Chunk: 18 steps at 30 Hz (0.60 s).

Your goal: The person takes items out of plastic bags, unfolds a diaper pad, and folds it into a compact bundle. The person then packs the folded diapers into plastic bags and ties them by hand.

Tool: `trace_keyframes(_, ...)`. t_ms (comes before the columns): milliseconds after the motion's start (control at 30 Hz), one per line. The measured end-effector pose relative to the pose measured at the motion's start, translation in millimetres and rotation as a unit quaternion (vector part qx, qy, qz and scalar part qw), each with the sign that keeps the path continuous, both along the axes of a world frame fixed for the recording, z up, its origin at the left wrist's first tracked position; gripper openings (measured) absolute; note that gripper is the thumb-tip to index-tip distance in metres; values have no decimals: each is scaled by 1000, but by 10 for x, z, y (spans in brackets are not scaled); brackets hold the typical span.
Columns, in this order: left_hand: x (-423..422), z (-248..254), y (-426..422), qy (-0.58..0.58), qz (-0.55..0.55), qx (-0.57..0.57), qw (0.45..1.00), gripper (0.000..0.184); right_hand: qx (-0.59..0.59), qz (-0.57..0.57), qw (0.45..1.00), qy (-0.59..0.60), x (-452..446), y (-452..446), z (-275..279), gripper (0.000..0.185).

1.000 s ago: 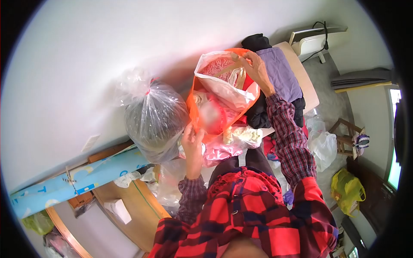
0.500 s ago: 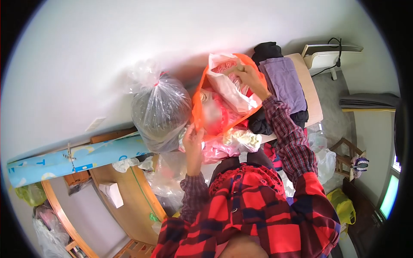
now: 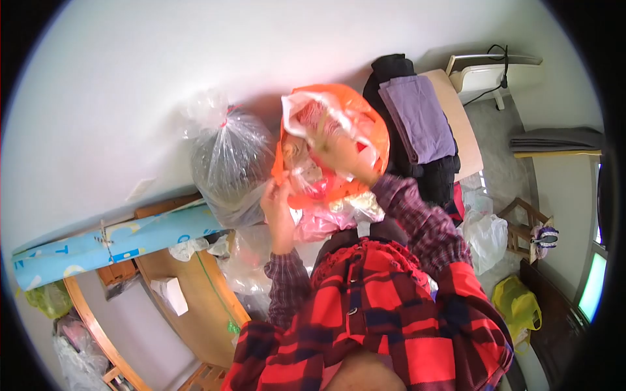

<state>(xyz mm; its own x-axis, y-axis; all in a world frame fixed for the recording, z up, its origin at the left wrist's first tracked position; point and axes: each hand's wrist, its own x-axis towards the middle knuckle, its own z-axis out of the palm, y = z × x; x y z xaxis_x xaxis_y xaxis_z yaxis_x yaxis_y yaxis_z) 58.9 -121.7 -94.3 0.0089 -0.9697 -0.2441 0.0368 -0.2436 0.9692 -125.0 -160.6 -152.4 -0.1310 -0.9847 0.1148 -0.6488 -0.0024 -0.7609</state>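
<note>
An orange plastic bag (image 3: 377, 124) stands open in front of me, its mouth facing up. My left hand (image 3: 279, 212) is closed on the bag's near left rim. Inside lie a white bag (image 3: 295, 103) with red-and-white patterned contents (image 3: 314, 115), and some clear and pink wrapped items (image 3: 318, 186). My right hand (image 3: 345, 156) reaches into the orange bag, over the white bag's near side. Motion smears its fingers, so their grip is unclear. A pink plastic bag (image 3: 323, 225) lies just below the orange one.
A knotted clear bag (image 3: 231, 153) with dark contents leans by the wall at left. Folded purple cloth (image 3: 417, 117) and black clothing (image 3: 391, 66) lie on a board to the right. A blue patterned roll (image 3: 117, 241) lies at left; a yellow bag (image 3: 515, 306) sits lower right.
My right hand has moved down and left, deeper into the orange bag, off the white bag's upper rim. The white bag has shifted left. My left hand stays at the orange rim.
</note>
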Motion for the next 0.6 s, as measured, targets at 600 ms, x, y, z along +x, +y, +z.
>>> trace_keyframes(600, 216, -15, 103, 68, 65, 56, 994, 4, -275, -166, 941, 108, -878, 242, 553, 16)
